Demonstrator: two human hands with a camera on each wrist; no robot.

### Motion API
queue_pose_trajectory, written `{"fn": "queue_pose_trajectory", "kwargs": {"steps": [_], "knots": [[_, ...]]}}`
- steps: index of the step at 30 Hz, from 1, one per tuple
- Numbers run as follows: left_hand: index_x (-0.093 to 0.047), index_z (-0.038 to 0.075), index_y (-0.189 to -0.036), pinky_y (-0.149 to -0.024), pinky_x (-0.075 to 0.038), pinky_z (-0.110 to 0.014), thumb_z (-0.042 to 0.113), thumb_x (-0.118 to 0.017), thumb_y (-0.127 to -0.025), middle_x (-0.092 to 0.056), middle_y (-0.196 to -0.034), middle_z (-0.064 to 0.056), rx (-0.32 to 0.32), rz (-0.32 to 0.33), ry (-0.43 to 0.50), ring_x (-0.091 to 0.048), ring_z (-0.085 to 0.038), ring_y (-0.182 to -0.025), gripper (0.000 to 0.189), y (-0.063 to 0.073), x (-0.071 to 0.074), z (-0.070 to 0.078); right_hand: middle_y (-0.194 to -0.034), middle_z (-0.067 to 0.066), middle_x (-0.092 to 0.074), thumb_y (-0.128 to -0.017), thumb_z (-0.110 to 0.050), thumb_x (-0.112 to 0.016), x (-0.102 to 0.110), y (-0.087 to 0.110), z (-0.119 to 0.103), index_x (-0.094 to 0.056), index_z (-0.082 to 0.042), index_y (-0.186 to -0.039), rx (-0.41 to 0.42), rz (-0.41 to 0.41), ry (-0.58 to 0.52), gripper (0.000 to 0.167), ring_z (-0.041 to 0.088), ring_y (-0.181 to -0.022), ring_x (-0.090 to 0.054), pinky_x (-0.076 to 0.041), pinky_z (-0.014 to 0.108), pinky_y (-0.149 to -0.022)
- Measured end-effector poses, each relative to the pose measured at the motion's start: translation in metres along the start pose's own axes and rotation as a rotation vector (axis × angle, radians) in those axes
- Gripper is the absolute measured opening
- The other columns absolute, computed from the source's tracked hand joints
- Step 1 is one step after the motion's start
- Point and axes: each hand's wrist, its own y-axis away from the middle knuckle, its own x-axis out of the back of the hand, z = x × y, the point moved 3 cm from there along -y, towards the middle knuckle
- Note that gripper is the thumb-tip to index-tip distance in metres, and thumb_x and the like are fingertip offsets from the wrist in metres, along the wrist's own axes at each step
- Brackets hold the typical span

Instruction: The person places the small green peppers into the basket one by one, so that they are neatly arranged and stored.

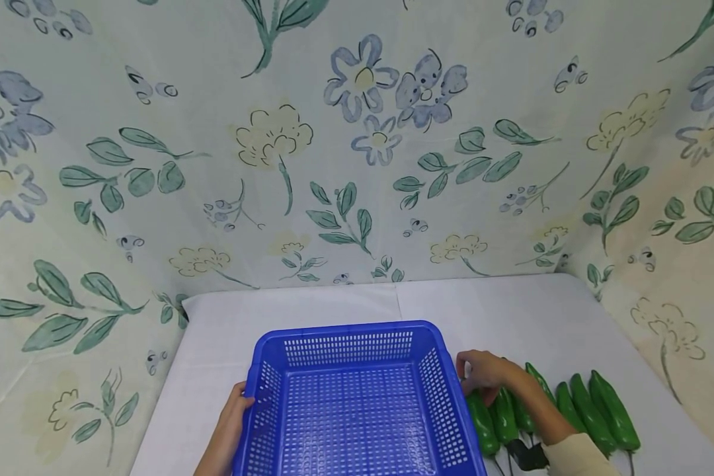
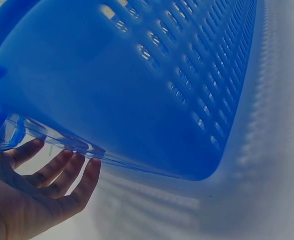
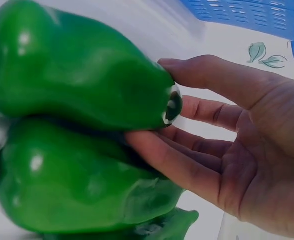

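Observation:
An empty blue plastic basket (image 1: 350,330) with slotted walls stands on the white-covered table, in the middle of the head view. My left hand (image 1: 232,420) holds its left rim, thumb over the edge and fingertips against the outside, as the left wrist view shows. Just right of the basket, my right hand (image 1: 484,370) pinches the far end of a green pepper (image 3: 81,70) between thumb and index finger. A second green pepper (image 3: 76,175) lies right alongside it, and the index finger reaches into the gap between the two.
Several more green peppers (image 1: 613,410) lie in a row to the right, stems towards me, partly behind my right forearm. The white tablecloth (image 1: 309,304) runs back to a flower-printed cloth wall (image 1: 357,218), and similar cloth hangs at both sides.

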Motion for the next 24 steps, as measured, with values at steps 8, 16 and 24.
{"fn": "queue_pose_trajectory", "kwargs": {"steps": [8, 16, 24], "knots": [[-0.024, 0.005, -0.145, -0.070, -0.060, -0.049, 0.019, -0.027, -0.103, -0.047, -0.122, -0.027, -0.003, -0.019, 0.029, -0.062, -0.032, -0.090, 0.044, 0.004, -0.001, -0.001, -0.076, 0.011, -0.059, -0.075, -0.004, -0.081, 0.011, 0.001, 0.001, -0.059, -0.006, -0.096, 0.024, 0.001, -0.050, 0.031, 0.024, -0.057, -0.063, -0.060, 0.037, -0.051], [-0.023, 0.006, -0.146, -0.071, -0.061, -0.050, 0.020, -0.027, -0.103, -0.046, -0.124, -0.028, 0.002, -0.027, 0.039, -0.063, -0.033, -0.091, 0.045, 0.004, -0.001, -0.001, -0.079, 0.012, -0.058, -0.080, -0.004, -0.078, 0.038, 0.010, -0.009, -0.058, -0.002, -0.103, 0.068, 0.006, -0.072, 0.030, 0.024, -0.058, -0.062, -0.061, 0.039, -0.053], [-0.022, 0.006, -0.146, -0.070, -0.061, -0.050, 0.021, -0.026, -0.104, -0.045, -0.126, -0.028, 0.009, -0.027, 0.029, -0.063, -0.033, -0.091, 0.045, 0.004, 0.001, -0.001, -0.078, 0.012, -0.061, -0.083, -0.008, -0.077, 0.061, 0.018, -0.024, -0.056, -0.003, -0.103, 0.140, 0.008, -0.086, 0.029, 0.024, -0.058, -0.063, -0.061, 0.041, -0.054]]}}
